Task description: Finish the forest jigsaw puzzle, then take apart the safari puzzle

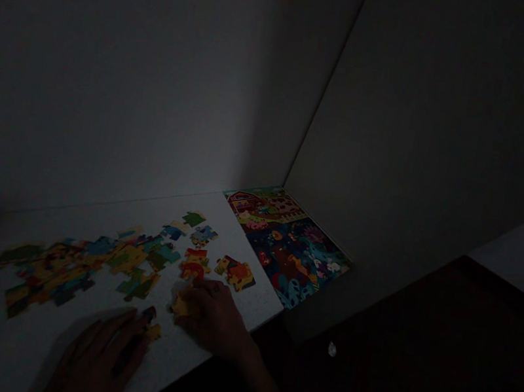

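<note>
Scattered jigsaw pieces [81,267] in many colours lie in a loose spread on the white tabletop [39,220], some overlapping. My right hand [213,317] rests at the table's front edge, its fingers curled over a yellow jigsaw piece [181,306]. My left hand [100,356] lies lower left with its fingers apart, and its fingertips are close to a dark piece [149,314] and a yellow piece [153,332]. Above my right hand sit a red-orange piece [193,270] and a small joined cluster [236,273]. The light is dim.
A printed farm-and-sea picture board [284,246] lies in the far corner against the walls. Pale walls [113,66] meet behind the table. Past the right table edge is a dark lower area with a small round metal knob [332,349].
</note>
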`<state>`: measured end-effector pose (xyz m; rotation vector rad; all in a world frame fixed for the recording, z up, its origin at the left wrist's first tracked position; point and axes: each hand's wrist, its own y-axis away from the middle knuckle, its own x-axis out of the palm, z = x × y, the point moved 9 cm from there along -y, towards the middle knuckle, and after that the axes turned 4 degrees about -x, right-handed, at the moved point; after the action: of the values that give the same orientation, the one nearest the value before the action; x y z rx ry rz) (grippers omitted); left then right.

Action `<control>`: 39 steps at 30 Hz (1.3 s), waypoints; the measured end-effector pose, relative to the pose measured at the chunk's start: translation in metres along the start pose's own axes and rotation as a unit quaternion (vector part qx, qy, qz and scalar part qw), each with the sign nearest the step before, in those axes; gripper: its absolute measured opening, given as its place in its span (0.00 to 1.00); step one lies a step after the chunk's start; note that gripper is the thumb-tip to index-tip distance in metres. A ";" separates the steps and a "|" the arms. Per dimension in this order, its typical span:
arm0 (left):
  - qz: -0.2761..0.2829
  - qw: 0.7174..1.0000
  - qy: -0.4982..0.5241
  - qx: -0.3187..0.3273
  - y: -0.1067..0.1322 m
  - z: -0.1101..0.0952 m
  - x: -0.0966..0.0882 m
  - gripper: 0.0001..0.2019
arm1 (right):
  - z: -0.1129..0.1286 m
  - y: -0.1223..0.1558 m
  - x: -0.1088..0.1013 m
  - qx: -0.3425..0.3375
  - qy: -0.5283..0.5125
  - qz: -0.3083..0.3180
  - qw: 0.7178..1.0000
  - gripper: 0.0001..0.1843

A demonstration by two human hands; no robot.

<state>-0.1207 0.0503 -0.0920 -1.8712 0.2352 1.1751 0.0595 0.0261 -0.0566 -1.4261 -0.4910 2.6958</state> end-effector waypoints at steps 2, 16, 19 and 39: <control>0.002 1.000 -0.002 -0.031 0.000 0.003 0.000 0.19 | -0.001 0.000 0.000 0.001 0.000 -0.003 1.000 0.28; 0.014 0.994 0.030 -0.108 -0.007 -0.002 -0.013 0.18 | -0.005 0.002 0.002 0.017 -0.018 -0.010 1.000 0.24; 0.023 0.993 0.028 -0.114 -0.006 0.000 -0.011 0.17 | -0.004 0.002 0.001 0.022 -0.019 -0.009 1.000 0.24; 0.062 0.989 -0.008 -0.132 -0.006 0.056 0.009 0.23 | 0.003 0.000 -0.003 -0.024 -0.003 -0.005 1.000 0.23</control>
<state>-0.1478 0.0993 -0.1047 -2.1015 0.1965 1.3590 0.0587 0.0251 -0.0527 -1.4227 -0.5654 2.7005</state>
